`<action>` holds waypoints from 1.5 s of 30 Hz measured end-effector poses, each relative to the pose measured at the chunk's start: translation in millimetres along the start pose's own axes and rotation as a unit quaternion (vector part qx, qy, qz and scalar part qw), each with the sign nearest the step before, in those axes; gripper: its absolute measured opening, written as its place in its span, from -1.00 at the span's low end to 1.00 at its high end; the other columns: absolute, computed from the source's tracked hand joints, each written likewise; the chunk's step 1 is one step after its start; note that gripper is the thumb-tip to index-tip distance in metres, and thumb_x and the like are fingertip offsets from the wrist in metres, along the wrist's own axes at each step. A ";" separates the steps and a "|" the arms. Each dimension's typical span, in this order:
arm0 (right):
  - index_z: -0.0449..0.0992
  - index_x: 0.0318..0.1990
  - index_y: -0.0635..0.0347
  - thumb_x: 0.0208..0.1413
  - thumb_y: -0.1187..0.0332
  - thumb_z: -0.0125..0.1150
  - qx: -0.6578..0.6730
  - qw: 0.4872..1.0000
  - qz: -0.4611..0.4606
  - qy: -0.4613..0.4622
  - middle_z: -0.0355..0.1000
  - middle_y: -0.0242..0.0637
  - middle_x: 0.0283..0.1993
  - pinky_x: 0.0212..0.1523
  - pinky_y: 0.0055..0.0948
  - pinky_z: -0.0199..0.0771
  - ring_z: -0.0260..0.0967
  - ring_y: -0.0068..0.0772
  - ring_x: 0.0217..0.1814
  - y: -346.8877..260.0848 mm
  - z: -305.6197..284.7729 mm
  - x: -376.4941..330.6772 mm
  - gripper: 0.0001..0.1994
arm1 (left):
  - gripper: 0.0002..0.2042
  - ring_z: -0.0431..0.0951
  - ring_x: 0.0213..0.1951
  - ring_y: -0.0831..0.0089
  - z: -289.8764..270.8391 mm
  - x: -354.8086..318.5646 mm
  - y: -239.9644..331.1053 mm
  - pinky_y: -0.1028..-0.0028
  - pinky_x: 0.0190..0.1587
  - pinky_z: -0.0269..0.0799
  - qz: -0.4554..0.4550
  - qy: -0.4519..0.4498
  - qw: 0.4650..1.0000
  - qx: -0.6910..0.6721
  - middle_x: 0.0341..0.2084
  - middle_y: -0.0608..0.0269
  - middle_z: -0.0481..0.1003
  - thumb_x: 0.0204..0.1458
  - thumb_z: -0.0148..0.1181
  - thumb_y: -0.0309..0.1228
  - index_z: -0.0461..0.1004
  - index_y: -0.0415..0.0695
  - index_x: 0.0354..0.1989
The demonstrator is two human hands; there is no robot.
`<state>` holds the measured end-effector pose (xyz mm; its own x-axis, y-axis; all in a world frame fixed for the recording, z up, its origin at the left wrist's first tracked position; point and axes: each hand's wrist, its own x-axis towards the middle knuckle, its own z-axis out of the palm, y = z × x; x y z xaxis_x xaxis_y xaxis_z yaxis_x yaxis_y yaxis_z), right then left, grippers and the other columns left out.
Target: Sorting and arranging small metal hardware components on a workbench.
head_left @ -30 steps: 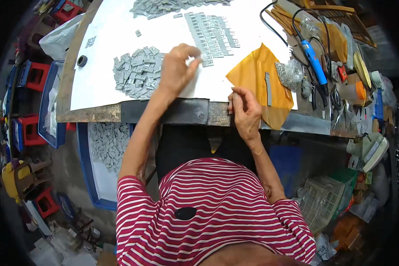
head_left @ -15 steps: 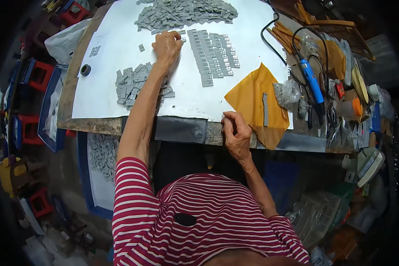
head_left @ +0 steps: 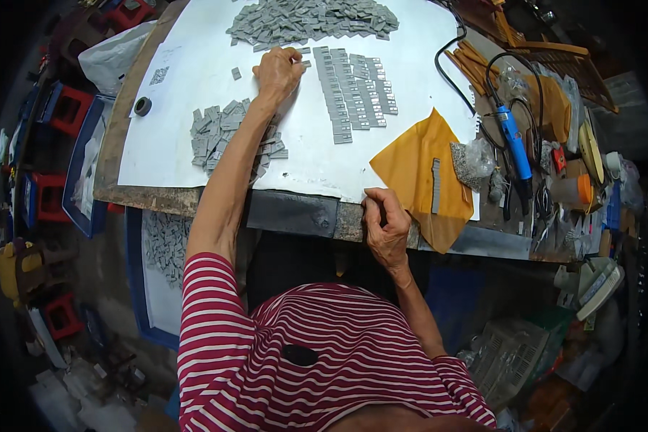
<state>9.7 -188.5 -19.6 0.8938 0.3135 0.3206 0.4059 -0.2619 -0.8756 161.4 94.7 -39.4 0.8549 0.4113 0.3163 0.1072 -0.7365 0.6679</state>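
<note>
My left hand (head_left: 276, 75) reaches over the white sheet (head_left: 165, 137), fingers bent and drawn together. Its fingertips are beside two small flat grey pieces (head_left: 307, 63); whatever they pinch is hidden. Just right of it, similar pieces lie in staggered, overlapping columns (head_left: 345, 93). Beyond it spreads a large heap of grey pieces (head_left: 309, 20). A smaller pile (head_left: 212, 137) lies partly under my left forearm. My right hand (head_left: 387, 225) rests at the table's near edge with its fingers curled, nothing seen in them. It sits next to an orange-yellow sheet (head_left: 410, 162) bearing a narrow grey strip (head_left: 435, 186).
A black ring (head_left: 142, 106) and a lone grey piece (head_left: 236, 73) lie to the left. On the right are a blue-handled corded tool (head_left: 513, 140), clear plastic bags (head_left: 479, 158) and wooden sticks (head_left: 471, 68). Below the table, a blue-rimmed tray (head_left: 133, 281) holds more grey pieces.
The whole view has shifted slightly, so the table contents appear a little farther right. Both hands keep nearly the same places and shapes.
</note>
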 end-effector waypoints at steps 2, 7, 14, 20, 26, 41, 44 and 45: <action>0.38 -0.29 0.37 -0.05 0.66 0.03 -0.003 1.000 -0.002 -0.004 0.30 -0.20 -0.49 -0.55 -0.54 0.25 0.25 -0.46 -0.58 1.1 0.0 -0.6 -0.86 | -0.82 0.44 -0.28 0.25 -0.1 0.3 0.6 0.14 -0.28 0.18 0.005 0.011 1.000 -0.009 -0.42 0.18 0.48 -0.30 0.15 -0.37 0.54 -0.09 -0.45; 0.38 -0.29 0.38 -0.06 0.66 0.03 -0.003 1.000 -0.005 -0.006 0.31 -0.19 -0.48 -0.54 -0.55 0.26 0.28 -0.44 -0.56 0.0 0.1 -0.3 -0.86 | -0.86 0.48 -0.40 0.30 -0.1 3.5 1.2 0.21 -0.29 0.18 -0.009 0.005 0.999 -0.031 -0.51 0.24 0.52 -0.30 0.14 -0.40 0.52 -0.09 -0.50; 0.38 -0.29 0.39 -0.05 0.67 0.02 -0.013 1.000 -0.025 -0.005 0.31 -0.19 -0.48 -0.54 -0.55 0.27 0.29 -0.43 -0.55 -0.3 -0.5 1.0 -0.86 | -0.85 0.52 -0.49 0.43 0.6 8.9 6.4 0.49 -0.35 0.40 0.002 0.009 1.000 0.021 -0.55 0.26 0.54 -0.26 0.17 -0.38 0.53 -0.13 -0.48; 0.38 -0.29 0.39 -0.05 0.67 0.02 -0.013 1.000 -0.022 -0.005 0.30 -0.20 -0.49 -0.55 -0.56 0.26 0.28 -0.46 -0.56 -1.4 -0.6 0.6 -0.86 | -0.85 0.52 -0.46 0.41 6.7 13.9 2.6 0.44 -0.32 0.35 -0.003 0.028 0.999 0.041 -0.53 0.29 0.54 -0.25 0.15 -0.35 0.53 -0.09 -0.49; 0.38 -0.31 0.38 -0.05 0.66 0.03 -0.015 1.000 -0.022 -0.005 0.29 -0.22 -0.51 -0.58 -0.57 0.21 0.21 -0.50 -0.60 -2.8 1.1 0.1 -0.87 | -0.84 0.51 -0.46 0.38 6.9 15.2 0.5 0.42 -0.31 0.34 0.003 0.047 0.997 0.062 -0.55 0.28 0.53 -0.24 0.13 -0.31 0.52 -0.08 -0.50; 0.40 -0.28 0.31 0.05 0.58 -0.01 -0.025 1.000 -0.002 -0.008 0.34 -0.39 -0.49 -0.51 -0.65 0.24 0.23 -0.66 -0.52 -0.6 1.0 -1.2 -0.91 | -0.81 0.54 -0.36 0.23 -84.3 0.3 -58.7 0.35 -0.27 0.42 -0.035 0.052 0.997 0.047 -0.45 0.10 0.53 -0.22 -0.01 -0.45 0.54 -0.08 -0.44; 0.40 -0.28 0.31 0.05 0.58 -0.01 -0.023 1.000 -0.008 -0.006 0.33 -0.39 -0.49 -0.51 -0.66 0.24 0.23 -0.66 -0.52 0.5 1.3 -2.6 -0.91 | -0.80 0.53 -0.35 0.20 -95.0 -6.2 -64.6 0.35 -0.26 0.42 -0.053 0.043 0.996 0.060 -0.44 0.08 0.53 -0.22 0.00 -0.44 0.54 -0.12 -0.43; 0.40 -0.28 0.31 0.05 0.58 -0.01 -0.021 1.000 -0.009 -0.005 0.33 -0.40 -0.49 -0.51 -0.66 0.24 0.23 -0.66 -0.52 0.7 1.5 -3.4 -0.91 | -0.80 0.53 -0.35 0.19 -96.2 -7.6 -65.1 0.34 -0.26 0.42 -0.062 0.033 0.996 0.063 -0.43 0.06 0.53 -0.21 0.01 -0.43 0.54 -0.14 -0.43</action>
<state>6.6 -188.4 -21.9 0.8844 0.3272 0.3328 0.4300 -0.2943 -0.8535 99.0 191.2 -20.5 0.7965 0.5340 0.2834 0.2753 -0.7378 0.6163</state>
